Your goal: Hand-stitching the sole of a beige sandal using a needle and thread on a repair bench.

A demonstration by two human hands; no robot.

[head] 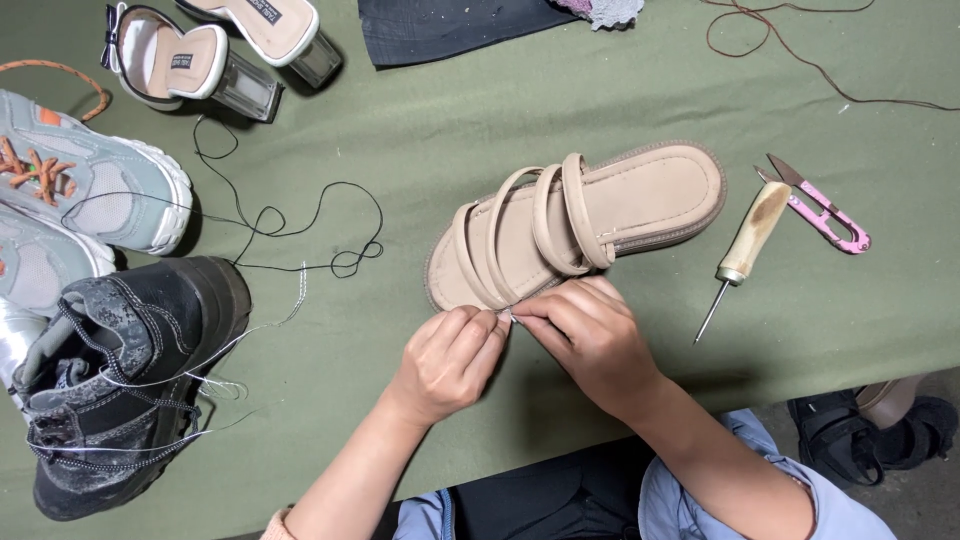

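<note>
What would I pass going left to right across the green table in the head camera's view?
Black boot → loose black thread → left hand → right hand, both at the beige strappy sandal → wooden-handled awl → pink thread snips.

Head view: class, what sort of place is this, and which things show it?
Probably a shoe-repair bench. Both hands, left hand and right hand, work at a beige sandal, with an awl, thread snips and worn shoes nearby.
</note>
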